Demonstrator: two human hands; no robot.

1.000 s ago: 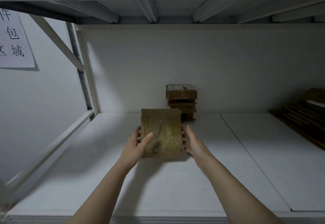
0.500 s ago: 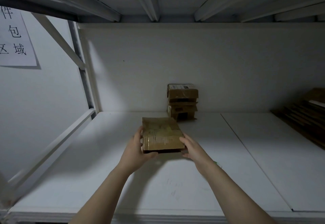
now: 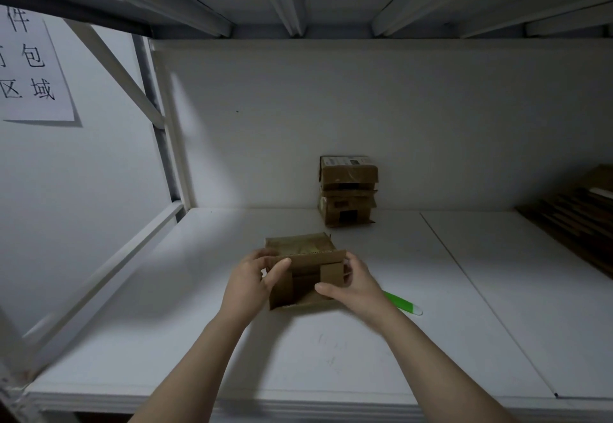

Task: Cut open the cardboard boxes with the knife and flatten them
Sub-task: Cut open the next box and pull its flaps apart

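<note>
Bare forearms (image 3: 205, 356), bare left grip (image 3: 247, 285), right grip (image 3: 360, 285).

"What hangs on the left wall?"
"A white paper sign (image 3: 34, 67) with black characters, just left of the rack's diagonal brace (image 3: 116, 70)."
"And overhead?"
"White crossbeams (image 3: 288, 14) under the upper shelf. Below, a white shelf board (image 3: 199, 339)."

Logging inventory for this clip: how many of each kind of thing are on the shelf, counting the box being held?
Cardboard boxes: 3, the held box and apparently two stacked boxes at the back.
Knife: 1, green-handled.
Flattened cardboard pile: 1, sheets uncountable.
Total: 5.
</note>
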